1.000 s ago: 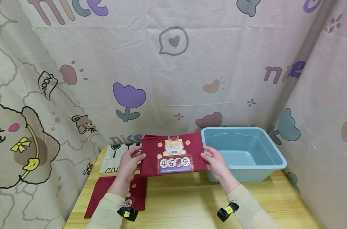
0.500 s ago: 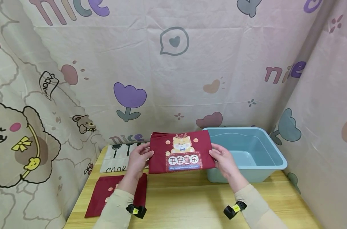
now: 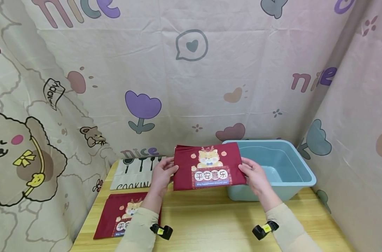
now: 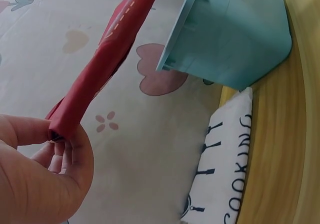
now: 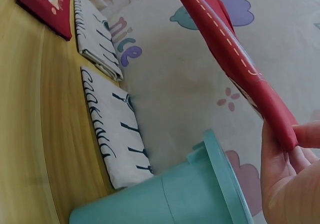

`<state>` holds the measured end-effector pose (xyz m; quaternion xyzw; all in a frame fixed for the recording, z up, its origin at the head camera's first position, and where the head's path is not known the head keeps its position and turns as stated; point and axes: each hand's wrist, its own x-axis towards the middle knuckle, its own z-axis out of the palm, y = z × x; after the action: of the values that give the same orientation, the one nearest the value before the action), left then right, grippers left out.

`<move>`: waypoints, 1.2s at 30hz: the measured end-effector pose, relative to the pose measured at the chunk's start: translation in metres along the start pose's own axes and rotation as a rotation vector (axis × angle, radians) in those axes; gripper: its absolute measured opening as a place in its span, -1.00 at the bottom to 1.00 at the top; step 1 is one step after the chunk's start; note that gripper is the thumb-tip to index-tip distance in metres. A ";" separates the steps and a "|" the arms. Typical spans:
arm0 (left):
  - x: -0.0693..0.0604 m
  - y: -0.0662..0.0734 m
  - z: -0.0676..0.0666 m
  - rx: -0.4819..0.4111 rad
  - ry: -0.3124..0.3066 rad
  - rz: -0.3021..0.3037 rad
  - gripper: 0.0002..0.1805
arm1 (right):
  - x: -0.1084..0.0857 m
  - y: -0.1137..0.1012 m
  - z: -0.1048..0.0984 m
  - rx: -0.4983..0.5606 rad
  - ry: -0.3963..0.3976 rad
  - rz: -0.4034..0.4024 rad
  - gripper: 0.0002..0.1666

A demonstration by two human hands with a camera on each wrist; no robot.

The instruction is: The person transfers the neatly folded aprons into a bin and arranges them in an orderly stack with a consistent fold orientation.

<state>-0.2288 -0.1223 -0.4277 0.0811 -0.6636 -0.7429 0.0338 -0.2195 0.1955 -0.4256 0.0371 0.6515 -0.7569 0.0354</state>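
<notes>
Between both hands hangs a folded red cloth [image 3: 186, 168] with a cartoon dog and lettering, raised above the table. Its left end is pinched by my left hand [image 3: 161, 177], thumb in front and fingers behind. On the opposite end, my right hand [image 3: 256, 177] pinches in the same way, close to the blue-green tub [image 3: 272, 191]. The left wrist view shows the cloth's folded edge [image 4: 92, 74] between thumb and fingers. A similar red cloth [image 3: 107, 218] lies folded at the table's left, partly covered by my left forearm.
Behind my left hand lies a white folded cloth [image 3: 127, 176] printed with "COOKING" and utensils. A second white cloth [image 5: 117, 134] shows near the tub in the right wrist view; the held cloth hides it from the head view. A printed curtain [image 3: 184, 91] stands behind the wooden table [image 3: 206, 224].
Both hands have carried the red cloth to the right and slightly up, so its right end now overlaps the tub's left side in view. More of the lying cloths is uncovered.
</notes>
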 end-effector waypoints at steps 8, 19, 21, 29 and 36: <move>0.000 0.000 0.019 -0.001 -0.011 -0.020 -0.59 | -0.001 -0.001 -0.016 -0.005 0.027 0.008 -0.34; 0.000 -0.004 0.053 -0.069 -0.055 -0.015 -0.58 | -0.005 -0.008 -0.044 -0.022 0.102 0.022 -0.30; -0.001 -0.004 0.059 -0.091 -0.067 -0.015 -0.59 | -0.006 -0.009 -0.048 -0.019 0.114 0.026 -0.28; -0.004 -0.003 0.078 -0.120 -0.087 -0.021 -0.59 | -0.007 -0.010 -0.066 -0.026 0.145 0.032 -0.24; -0.005 -0.009 0.097 -0.162 -0.105 -0.043 -0.59 | -0.007 -0.011 -0.085 -0.030 0.161 0.026 -0.23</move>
<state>-0.2389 -0.0257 -0.4255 0.0532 -0.6003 -0.7979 -0.0109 -0.2123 0.2814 -0.4271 0.1057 0.6631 -0.7410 -0.0067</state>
